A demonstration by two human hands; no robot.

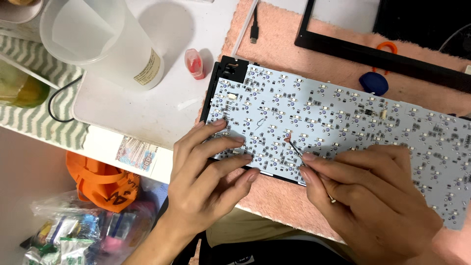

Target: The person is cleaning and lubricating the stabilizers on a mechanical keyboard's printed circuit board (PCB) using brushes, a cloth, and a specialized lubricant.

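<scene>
Two bare hands work at the near edge of a pale keyboard circuit board (343, 113) lying on a pink towel (274, 196). The right hand (373, 196) pinches thin metal tweezers (299, 153), their tip on a small reddish wire (286, 137) at the board's surface. The left hand (206, 172) holds nothing, its fingers spread flat on the board's left corner. Farther off stand a blue pick (374, 82), a small red bottle (195, 64) and a clear plastic jug (103, 41).

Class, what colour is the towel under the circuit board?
Pink; the towel under the circuit board shows best in the head view.
</scene>
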